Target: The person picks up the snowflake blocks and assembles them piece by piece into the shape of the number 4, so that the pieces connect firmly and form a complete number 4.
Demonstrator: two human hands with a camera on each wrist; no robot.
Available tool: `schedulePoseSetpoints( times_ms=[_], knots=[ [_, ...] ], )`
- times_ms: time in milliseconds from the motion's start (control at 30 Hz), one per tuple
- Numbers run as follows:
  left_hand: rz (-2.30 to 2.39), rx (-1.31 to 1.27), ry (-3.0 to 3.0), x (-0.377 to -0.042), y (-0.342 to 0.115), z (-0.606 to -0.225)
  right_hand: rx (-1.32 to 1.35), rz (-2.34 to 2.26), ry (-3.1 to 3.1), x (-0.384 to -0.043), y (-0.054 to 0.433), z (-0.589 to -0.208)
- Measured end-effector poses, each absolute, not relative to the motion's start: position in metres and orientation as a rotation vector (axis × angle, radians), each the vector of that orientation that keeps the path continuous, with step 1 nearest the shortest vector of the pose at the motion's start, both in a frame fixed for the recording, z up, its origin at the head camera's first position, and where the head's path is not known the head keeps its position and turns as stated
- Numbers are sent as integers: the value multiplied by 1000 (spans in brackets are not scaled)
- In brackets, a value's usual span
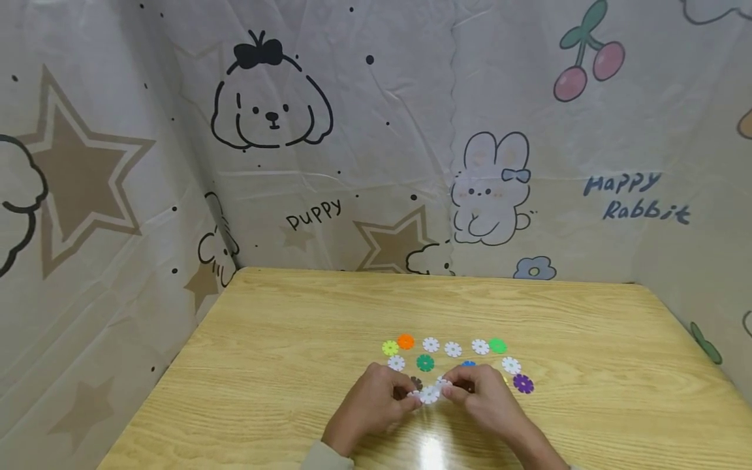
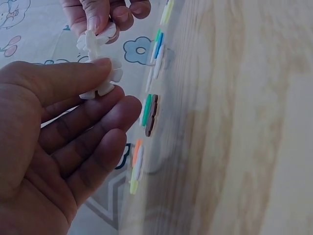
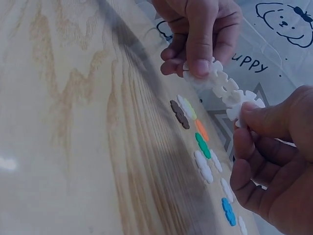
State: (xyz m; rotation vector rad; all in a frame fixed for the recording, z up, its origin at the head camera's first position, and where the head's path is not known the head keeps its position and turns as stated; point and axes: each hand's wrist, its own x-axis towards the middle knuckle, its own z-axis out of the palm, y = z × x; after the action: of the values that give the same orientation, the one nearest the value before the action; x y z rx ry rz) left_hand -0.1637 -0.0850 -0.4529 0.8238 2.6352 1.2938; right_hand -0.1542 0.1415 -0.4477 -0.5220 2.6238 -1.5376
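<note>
Both hands hold a short chain of white notched snowflake discs (image 1: 429, 394) up in front of the body, low in the head view. My left hand (image 1: 382, 399) pinches the left-hand disc between thumb and index finger; its other fingers are loosely bent. At the opposite end, my right hand (image 1: 486, 395) pinches another white disc. Between the two pinches, a middle disc (image 3: 226, 86) stands at an angle, slotted into its neighbours in the right wrist view. Fingertips cover parts of both end discs.
Loose snowflake discs lie flat beyond the hands: orange (image 1: 406, 341), yellow (image 1: 390, 348), dark green (image 1: 425, 363), bright green (image 1: 497, 346), purple (image 1: 523, 384), brown (image 3: 179, 114), blue (image 3: 228, 211) and several white. The wooden table (image 1: 282, 339) meets a printed cloth (image 1: 399, 163) behind.
</note>
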Motion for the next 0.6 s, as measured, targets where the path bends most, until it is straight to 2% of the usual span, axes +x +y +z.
schedulePoseSetpoints(
  times_ms=[233,600],
  knots=[
    [1267,772,2660,-164,-90,-452,-520,-1543,2576,-157,141,-444],
    [1234,691,2715,-162,-103,-452,-368,-1482,2670,-160,144,-446]
  ],
)
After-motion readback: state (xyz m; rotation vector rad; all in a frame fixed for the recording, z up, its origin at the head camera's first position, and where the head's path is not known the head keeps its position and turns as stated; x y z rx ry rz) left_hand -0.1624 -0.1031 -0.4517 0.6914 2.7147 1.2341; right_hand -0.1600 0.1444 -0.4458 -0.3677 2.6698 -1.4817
